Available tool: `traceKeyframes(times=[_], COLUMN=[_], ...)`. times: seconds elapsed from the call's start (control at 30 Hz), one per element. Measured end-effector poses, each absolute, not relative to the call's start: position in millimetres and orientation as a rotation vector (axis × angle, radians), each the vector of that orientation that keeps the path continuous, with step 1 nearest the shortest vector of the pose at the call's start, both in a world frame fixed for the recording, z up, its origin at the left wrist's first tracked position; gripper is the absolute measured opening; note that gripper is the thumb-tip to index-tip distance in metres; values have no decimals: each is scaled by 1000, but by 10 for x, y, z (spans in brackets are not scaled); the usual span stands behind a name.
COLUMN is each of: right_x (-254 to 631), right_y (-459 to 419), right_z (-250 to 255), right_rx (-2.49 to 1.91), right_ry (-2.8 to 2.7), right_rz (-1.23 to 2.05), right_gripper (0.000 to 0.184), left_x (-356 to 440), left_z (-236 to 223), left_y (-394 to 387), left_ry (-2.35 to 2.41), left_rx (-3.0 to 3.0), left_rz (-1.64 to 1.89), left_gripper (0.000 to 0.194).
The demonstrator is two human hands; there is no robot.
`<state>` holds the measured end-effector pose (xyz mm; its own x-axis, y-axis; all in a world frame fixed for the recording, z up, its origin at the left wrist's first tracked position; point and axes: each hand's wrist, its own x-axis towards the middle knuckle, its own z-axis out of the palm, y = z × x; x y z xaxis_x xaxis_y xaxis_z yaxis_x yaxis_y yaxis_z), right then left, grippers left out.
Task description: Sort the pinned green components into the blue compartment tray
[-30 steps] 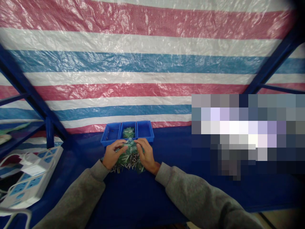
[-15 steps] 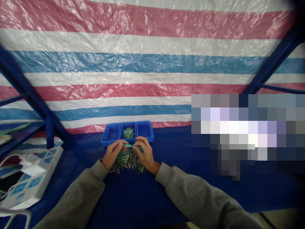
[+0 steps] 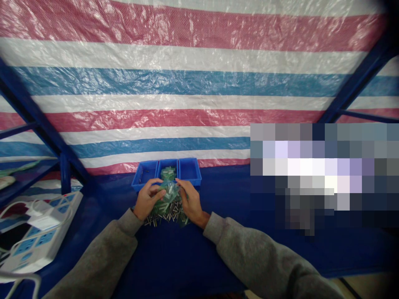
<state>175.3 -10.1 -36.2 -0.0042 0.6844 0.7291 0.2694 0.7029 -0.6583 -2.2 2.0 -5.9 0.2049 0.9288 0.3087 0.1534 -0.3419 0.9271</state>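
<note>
Between my two hands a small clear greenish plastic bag (image 3: 170,190) is held up over a pile. My left hand (image 3: 147,200) pinches its left side with thumb and fingers. On its right side my right hand (image 3: 190,201) grips the bag, the fingertips partly behind the film. Below lie several short metal pins (image 3: 171,212), heaped loosely with more green plastic bags among them. Just beyond my hands stands a blue three-part bin (image 3: 199,182); its middle compartment holds green bags (image 3: 168,173), and a few small bits lie in the left one.
At the left a white power strip (image 3: 59,245) with cables and a white adapter (image 3: 46,216) rests on the blue tabletop (image 3: 174,265). Blue metal posts (image 3: 65,174) rise at both sides. A striped plastic sheet (image 3: 187,83) hangs behind. A blurred-out patch covers the right.
The bag between my hands has turned from a narrow, edge-on strip to a wider face toward me. My left fingers have shifted their hold; both forearms stay in place.
</note>
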Motion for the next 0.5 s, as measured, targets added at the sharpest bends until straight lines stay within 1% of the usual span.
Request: traceKeyframes(times=[0.07, 0.2, 0.33, 0.5], right_x=[1756, 1753, 1751, 1752], right_y=[-95, -84, -91, -97], right_z=[-370, -402, -386, -371], right_rx=[-792, -796, -803, -834], right_ry=[-1612, -1621, -1597, -1612], right_rz=[372, 356, 366, 397], right_gripper=[35, 24, 12, 10], left_x=[-13, 1, -27, -62], left_z=[-37, -19, -35, -69], left_y=[12, -2, 2, 51], left_ry=[1000, 1002, 1025, 1010], left_rx=[1675, 1666, 1723, 1987], left_rz=[1204, 1189, 1213, 1238], left_gripper=[39, 36, 24, 21])
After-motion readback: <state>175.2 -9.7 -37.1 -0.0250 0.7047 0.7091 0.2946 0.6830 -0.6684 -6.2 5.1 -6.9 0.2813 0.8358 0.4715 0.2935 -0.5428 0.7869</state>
